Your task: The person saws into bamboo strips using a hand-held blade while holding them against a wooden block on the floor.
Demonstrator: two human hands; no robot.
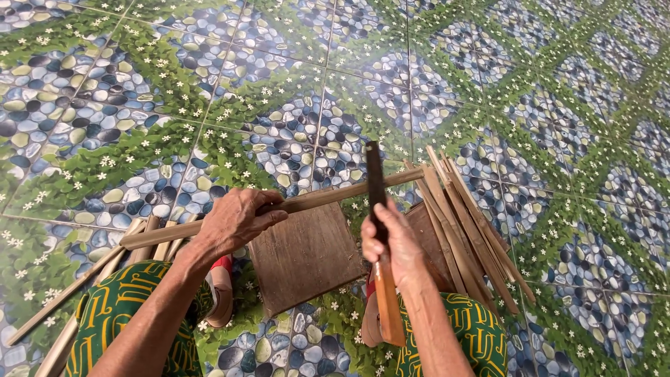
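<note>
Head view: we see the left hand (234, 222) wrapped round a long bamboo strip (328, 197) that lies nearly level, its long axis running left to right across a wooden board (303, 258) on the tiled floor (209, 84). The right hand (391, 244) grips a dark-bladed knife (375, 188) by its wooden handle, blade pointing away and crossing the strip just right of the left grip, probably touching it. A bundle of cut strips (460, 230) crowds the right side; more strips (70, 293) lie left. Open floor ahead.
</note>
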